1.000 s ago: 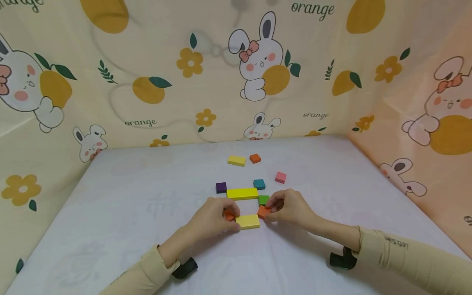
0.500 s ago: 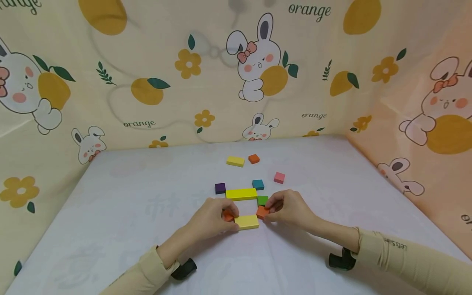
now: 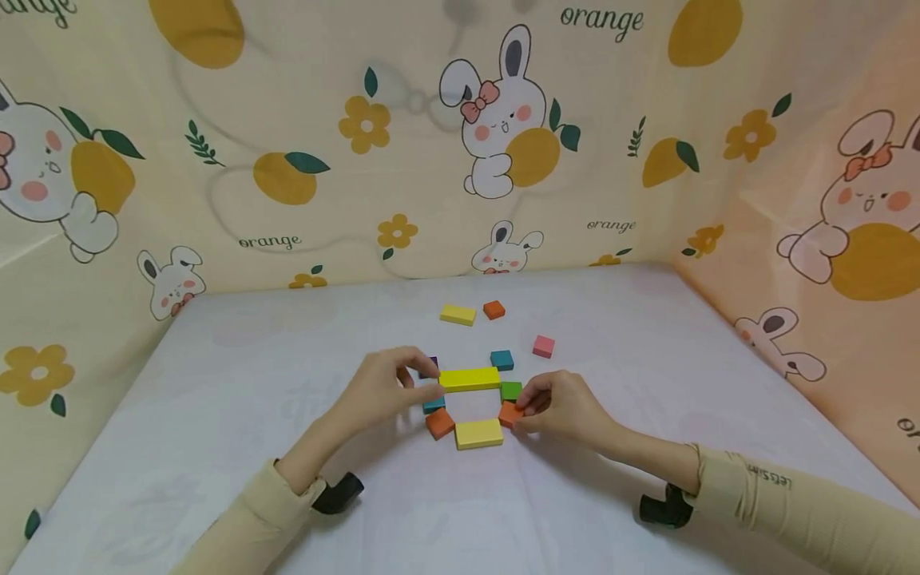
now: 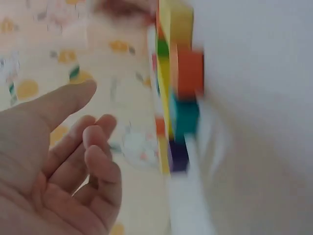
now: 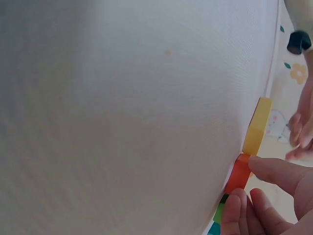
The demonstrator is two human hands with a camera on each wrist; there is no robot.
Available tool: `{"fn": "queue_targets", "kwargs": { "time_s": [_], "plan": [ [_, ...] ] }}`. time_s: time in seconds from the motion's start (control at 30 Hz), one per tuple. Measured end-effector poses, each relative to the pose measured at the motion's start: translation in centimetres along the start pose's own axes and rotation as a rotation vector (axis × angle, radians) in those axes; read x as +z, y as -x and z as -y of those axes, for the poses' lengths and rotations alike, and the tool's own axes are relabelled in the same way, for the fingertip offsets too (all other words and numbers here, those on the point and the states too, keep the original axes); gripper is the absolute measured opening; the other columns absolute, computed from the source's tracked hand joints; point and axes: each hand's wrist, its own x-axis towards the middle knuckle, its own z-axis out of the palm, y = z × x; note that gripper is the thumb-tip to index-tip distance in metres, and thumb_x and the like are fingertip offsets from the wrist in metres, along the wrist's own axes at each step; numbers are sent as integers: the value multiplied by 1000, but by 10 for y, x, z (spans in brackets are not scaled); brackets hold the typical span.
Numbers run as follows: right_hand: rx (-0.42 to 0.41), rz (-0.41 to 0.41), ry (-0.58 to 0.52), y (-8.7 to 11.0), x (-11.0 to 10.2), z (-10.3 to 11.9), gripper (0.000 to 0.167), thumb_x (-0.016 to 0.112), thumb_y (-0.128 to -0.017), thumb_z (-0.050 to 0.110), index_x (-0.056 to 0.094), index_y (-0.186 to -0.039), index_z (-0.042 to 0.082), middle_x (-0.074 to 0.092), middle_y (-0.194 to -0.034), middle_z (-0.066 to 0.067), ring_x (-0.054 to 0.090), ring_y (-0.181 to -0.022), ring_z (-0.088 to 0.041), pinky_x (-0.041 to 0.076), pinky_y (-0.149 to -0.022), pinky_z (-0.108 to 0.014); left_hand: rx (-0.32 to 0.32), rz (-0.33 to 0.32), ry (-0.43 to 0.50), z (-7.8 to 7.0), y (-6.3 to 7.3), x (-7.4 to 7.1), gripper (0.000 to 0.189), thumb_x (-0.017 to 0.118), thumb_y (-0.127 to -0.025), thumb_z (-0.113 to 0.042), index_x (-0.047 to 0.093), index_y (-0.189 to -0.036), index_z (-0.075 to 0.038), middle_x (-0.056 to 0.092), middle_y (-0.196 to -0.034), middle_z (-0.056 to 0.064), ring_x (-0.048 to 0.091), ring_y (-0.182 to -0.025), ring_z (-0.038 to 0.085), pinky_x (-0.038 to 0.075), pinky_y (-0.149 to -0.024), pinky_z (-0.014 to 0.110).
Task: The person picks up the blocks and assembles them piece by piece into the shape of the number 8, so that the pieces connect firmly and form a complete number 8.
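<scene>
Several coloured wooden blocks form a ring on the white-covered table. My left hand (image 3: 384, 387) is lifted over the ring's left side, its thumb and fingers apart with nothing between them. Beneath it lie a teal block (image 3: 434, 406) and a purple block (image 3: 434, 362), both partly hidden in the head view. The left orange block (image 3: 440, 424) is tilted, its corner at the pale yellow block (image 3: 479, 434). My right hand (image 3: 571, 409) pinches the right orange block (image 5: 238, 172) between thumb and fingers, at the pale yellow block's other end. A green block (image 3: 511, 390) sits just beyond.
A long bright yellow block (image 3: 469, 380) closes the ring's far side. Behind it are another teal block (image 3: 502, 360), a pink block (image 3: 543, 346), a far yellow block (image 3: 458, 314) and a far orange block (image 3: 493, 309). Printed cloth (image 3: 402, 176) walls the back and sides.
My left hand has let go of the left orange and pale yellow blocks and moved up and away towards the purple block, uncovering the left orange block. My right hand stays on its orange block.
</scene>
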Motion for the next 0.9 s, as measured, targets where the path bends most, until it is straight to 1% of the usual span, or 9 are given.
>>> {"fn": "queue_targets", "kwargs": {
  "time_s": [0.07, 0.13, 0.27, 0.4, 0.53, 0.67, 0.77, 0.9],
  "plan": [
    [-18, 7, -4, 0, 0, 0, 21, 88, -72, 6, 71, -84, 7, 64, -77, 0, 59, -68, -18, 54, -63, -26, -40, -57, 0, 11, -6, -8, 28, 83, -81, -28, 71, -102, -15, 69, -101, 0, 55, -76, 19, 48, -61, 30],
    [-38, 14, -4, 0, 1, 0, 20, 88, -72, 5, 71, -83, 7, 64, -77, 1, 60, -67, -17, 55, -62, -27, -90, -70, 14, 22, -13, -14, 31, 84, -81, -28, 70, -106, -14, 69, -104, 2, 56, -78, 20, 49, -61, 31],
    [-57, 25, -8, 0, 1, 1, 19, 87, -73, 4, 71, -83, 6, 65, -77, 2, 61, -66, -17, 55, -61, -27, -169, -45, 75, 45, -25, -18, 39, 85, -79, -25, 67, -111, -12, 67, -108, 5, 61, -82, 21, 53, -63, 32],
    [-56, 29, -12, 0, 1, 0, 19, 87, -73, 4, 71, -83, 6, 64, -76, 2, 60, -65, -16, 55, -61, -27, -220, -25, 123, 56, -33, -18, 41, 86, -78, -25, 67, -111, -13, 66, -109, 3, 63, -86, 22, 55, -68, 33],
    [-56, 30, -9, -1, 0, -1, 19, 88, -73, 6, 71, -83, 6, 64, -75, 3, 60, -66, -16, 55, -62, -27, -227, 2, 111, 58, -38, -17, 41, 88, -76, -26, 67, -110, -16, 67, -111, 0, 62, -90, 22, 54, -76, 33],
    [-37, 28, -15, -1, -2, 0, 21, 88, -72, 8, 71, -83, 6, 64, -76, 2, 61, -67, -17, 55, -62, -27, -206, 24, 96, 58, -42, -16, 40, 88, -76, -23, 67, -110, -15, 68, -111, 0, 63, -90, 21, 53, -81, 33],
    [-25, 26, -17, -1, -4, 1, 22, 89, -72, 9, 71, -84, 6, 64, -76, 1, 62, -67, -17, 55, -62, -27, -193, 39, 97, 57, -44, -14, 39, 87, -77, -21, 68, -109, -14, 68, -110, 0, 63, -89, 21, 53, -82, 34],
    [-32, 10, 4, -2, -7, 2, 22, 89, -72, 12, 71, -83, 7, 64, -75, 2, 61, -67, -17, 55, -63, -27, -192, 49, 91, 58, -46, -12, 36, 87, -77, -19, 68, -107, -13, 69, -107, -1, 62, -87, 20, 53, -81, 33]
  ]
}}
